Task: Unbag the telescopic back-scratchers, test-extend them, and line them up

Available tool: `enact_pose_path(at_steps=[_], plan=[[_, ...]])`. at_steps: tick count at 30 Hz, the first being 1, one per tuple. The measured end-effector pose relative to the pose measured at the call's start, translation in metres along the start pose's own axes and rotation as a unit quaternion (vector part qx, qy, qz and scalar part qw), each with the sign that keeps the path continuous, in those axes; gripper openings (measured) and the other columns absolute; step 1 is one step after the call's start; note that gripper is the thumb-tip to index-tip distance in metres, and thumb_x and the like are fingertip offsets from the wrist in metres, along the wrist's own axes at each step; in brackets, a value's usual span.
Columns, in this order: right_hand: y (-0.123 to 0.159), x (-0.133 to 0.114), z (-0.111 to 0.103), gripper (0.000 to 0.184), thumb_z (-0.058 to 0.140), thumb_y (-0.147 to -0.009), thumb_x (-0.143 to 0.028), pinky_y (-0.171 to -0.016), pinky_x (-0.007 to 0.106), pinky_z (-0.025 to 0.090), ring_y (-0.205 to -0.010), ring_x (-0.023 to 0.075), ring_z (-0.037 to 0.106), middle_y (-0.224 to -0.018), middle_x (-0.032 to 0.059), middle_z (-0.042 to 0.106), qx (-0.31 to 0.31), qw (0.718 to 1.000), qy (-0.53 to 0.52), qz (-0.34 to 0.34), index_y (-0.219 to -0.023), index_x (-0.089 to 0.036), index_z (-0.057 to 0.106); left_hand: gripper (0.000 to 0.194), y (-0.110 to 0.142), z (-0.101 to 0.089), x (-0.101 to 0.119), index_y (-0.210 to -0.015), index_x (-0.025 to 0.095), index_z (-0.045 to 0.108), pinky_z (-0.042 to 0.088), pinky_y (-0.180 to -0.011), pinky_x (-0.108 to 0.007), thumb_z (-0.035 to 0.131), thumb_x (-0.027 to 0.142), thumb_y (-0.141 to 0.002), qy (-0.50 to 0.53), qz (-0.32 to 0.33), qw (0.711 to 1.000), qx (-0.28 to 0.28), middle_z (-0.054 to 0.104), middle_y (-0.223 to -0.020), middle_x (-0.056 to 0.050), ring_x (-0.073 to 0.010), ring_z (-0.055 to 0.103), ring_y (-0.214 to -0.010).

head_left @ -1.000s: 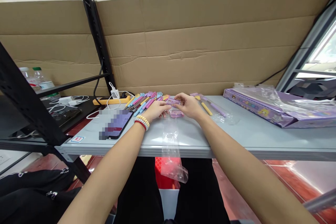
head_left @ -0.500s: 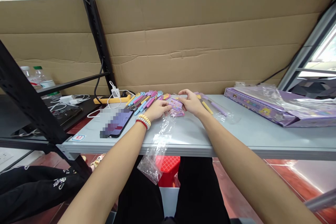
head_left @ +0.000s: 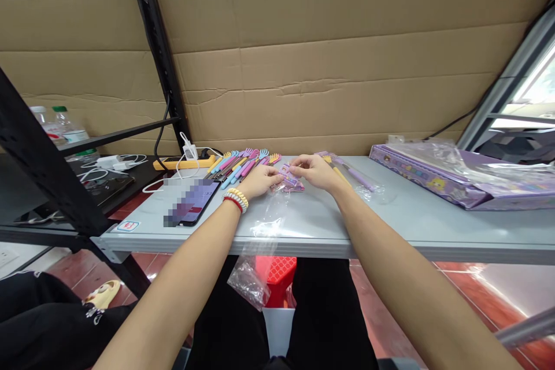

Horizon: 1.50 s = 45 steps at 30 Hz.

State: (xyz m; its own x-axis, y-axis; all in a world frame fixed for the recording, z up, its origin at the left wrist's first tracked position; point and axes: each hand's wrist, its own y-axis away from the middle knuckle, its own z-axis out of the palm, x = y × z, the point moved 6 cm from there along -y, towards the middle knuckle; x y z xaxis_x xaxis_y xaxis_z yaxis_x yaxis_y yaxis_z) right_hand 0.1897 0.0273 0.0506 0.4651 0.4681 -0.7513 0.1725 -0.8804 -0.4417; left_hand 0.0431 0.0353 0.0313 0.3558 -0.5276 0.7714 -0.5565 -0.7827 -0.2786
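Note:
A small purple printed card (head_left: 286, 174) lies between my two hands, above a few similar pieces on the grey table. My left hand (head_left: 260, 180), with bracelets at its wrist, pinches the card's left side. Thumb and fingers of my right hand (head_left: 314, 170) close on its upper right corner. From below my hands a clear plastic bag (head_left: 262, 237) trails over the table's front edge. Beyond my left hand lie several colourful claw-headed sticks (head_left: 238, 166) that look like back scratchers. To the right, a yellow one and a purple one (head_left: 359, 178) lie with clear wrapping.
A phone (head_left: 202, 199) rests on the table (head_left: 390, 231) left of my hands, near a yellow power strip (head_left: 207, 163) with white cables. At the right stands an open purple box (head_left: 433, 176) with plastic inside. Another person's leg (head_left: 39, 318) shows lower left.
My right hand has shifted slightly left and turned flatter over the card. The card is now tilted more steeply. My left hand stays nearly in place. The other person's leg has moved, showing a yellow slipper.

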Motion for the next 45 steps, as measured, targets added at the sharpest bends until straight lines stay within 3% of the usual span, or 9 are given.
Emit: enact_pose_path(at_steps=[3, 6, 10, 14, 19, 28, 33, 38, 45], plan=[[-0.002, 0.005, -0.007, 0.026, 0.070, -0.058, -0.039, -0.053, 0.025, 0.038, -0.061, 0.0111, 0.049, -0.070, 0.0036, 0.062, 0.028, 0.994, -0.096, 0.032, -0.065, -0.015, 0.063, 0.027, 0.000, 0.002, -0.001, -0.064, 0.015, 0.058, 0.034, -0.051, -0.023, 0.055, 0.035, -0.081, 0.014, -0.003, 1.000, -0.019, 0.056, -0.054, 0.002, -0.0080, 0.047, -0.048], [-0.003, 0.014, -0.026, 0.031, 0.072, -0.055, -0.042, -0.048, 0.023, 0.033, -0.056, 0.0092, 0.045, -0.064, 0.0022, 0.058, 0.125, 0.969, -0.203, 0.068, -0.065, -0.015, 0.061, 0.026, -0.001, 0.004, -0.003, -0.065, 0.015, 0.059, 0.035, -0.050, -0.022, 0.058, 0.036, -0.079, 0.038, -0.009, 0.999, -0.033, 0.057, -0.055, 0.001, -0.0082, 0.048, -0.049], [0.000, 0.025, -0.044, 0.032, 0.073, -0.055, -0.043, -0.044, 0.022, 0.028, -0.051, 0.0082, 0.041, -0.060, 0.0004, 0.055, 0.204, 0.949, -0.224, 0.091, -0.067, -0.017, 0.059, 0.024, -0.004, -0.004, -0.009, -0.062, 0.015, 0.057, 0.033, -0.046, -0.022, 0.062, 0.035, -0.075, 0.094, -0.042, 0.994, 0.033, 0.058, -0.058, 0.000, -0.0077, 0.049, -0.048], [-0.001, 0.026, -0.030, 0.027, 0.069, -0.060, -0.040, -0.052, 0.025, 0.034, -0.056, 0.0103, 0.044, -0.061, 0.0014, 0.058, 0.103, 0.989, -0.063, 0.087, -0.068, -0.015, 0.065, 0.025, -0.004, -0.017, -0.014, -0.061, 0.015, 0.054, 0.029, -0.043, -0.021, 0.064, 0.036, -0.072, 0.190, -0.063, 0.971, 0.128, 0.054, -0.055, 0.001, -0.0063, 0.044, -0.043], [-0.004, 0.026, -0.002, 0.021, 0.062, -0.067, -0.037, -0.058, 0.027, 0.036, -0.060, 0.0127, 0.049, -0.062, 0.0008, 0.061, -0.035, 0.995, 0.083, 0.050, -0.064, -0.017, 0.066, 0.028, -0.003, -0.019, -0.014, -0.064, 0.015, 0.055, 0.027, -0.042, -0.021, 0.067, 0.040, -0.068, 0.242, -0.062, 0.958, 0.141, 0.053, -0.056, 0.002, -0.0060, 0.042, -0.042], [-0.007, 0.044, 0.008, 0.008, 0.059, -0.071, -0.020, -0.060, 0.025, 0.039, -0.063, 0.0146, 0.055, -0.068, 0.0028, 0.067, -0.032, 0.971, 0.235, 0.036, -0.067, -0.019, 0.066, 0.023, -0.003, -0.016, -0.012, -0.061, 0.015, 0.051, 0.028, -0.043, -0.021, 0.062, 0.031, -0.073, 0.199, -0.072, 0.969, 0.128, 0.051, -0.053, 0.003, -0.0058, 0.043, -0.043], [-0.008, 0.044, 0.008, 0.008, 0.058, -0.071, -0.018, -0.062, 0.025, 0.039, -0.066, 0.0149, 0.055, -0.070, 0.0033, 0.066, -0.025, 0.970, 0.241, 0.023, -0.067, -0.018, 0.064, 0.022, -0.002, -0.016, -0.010, -0.060, 0.016, 0.050, 0.027, -0.041, -0.021, 0.060, 0.027, -0.076, 0.181, -0.070, 0.973, 0.122, 0.050, -0.050, 0.003, -0.0063, 0.043, -0.041], [-0.004, 0.025, -0.001, 0.030, 0.047, -0.084, -0.037, -0.059, 0.025, 0.036, -0.064, 0.0136, 0.052, -0.071, 0.0043, 0.064, 0.053, 0.991, 0.125, 0.011, -0.069, -0.016, 0.062, 0.019, -0.004, -0.017, -0.009, -0.065, 0.015, 0.052, 0.029, -0.039, -0.020, 0.055, 0.025, -0.081, 0.166, -0.056, 0.976, 0.129, 0.053, -0.055, 0.003, -0.0055, 0.044, -0.040], [0.009, 0.003, 0.028, 0.039, 0.069, -0.068, -0.051, -0.048, 0.023, 0.035, -0.048, 0.0084, 0.045, -0.058, 0.0032, 0.060, -0.153, 0.981, -0.107, 0.056, -0.070, -0.013, 0.061, 0.012, -0.005, -0.017, -0.009, -0.091, 0.016, 0.053, 0.033, -0.039, -0.018, 0.052, 0.027, -0.086, 0.177, -0.037, 0.972, 0.148, 0.054, -0.055, 0.005, -0.0065, 0.046, -0.039]])
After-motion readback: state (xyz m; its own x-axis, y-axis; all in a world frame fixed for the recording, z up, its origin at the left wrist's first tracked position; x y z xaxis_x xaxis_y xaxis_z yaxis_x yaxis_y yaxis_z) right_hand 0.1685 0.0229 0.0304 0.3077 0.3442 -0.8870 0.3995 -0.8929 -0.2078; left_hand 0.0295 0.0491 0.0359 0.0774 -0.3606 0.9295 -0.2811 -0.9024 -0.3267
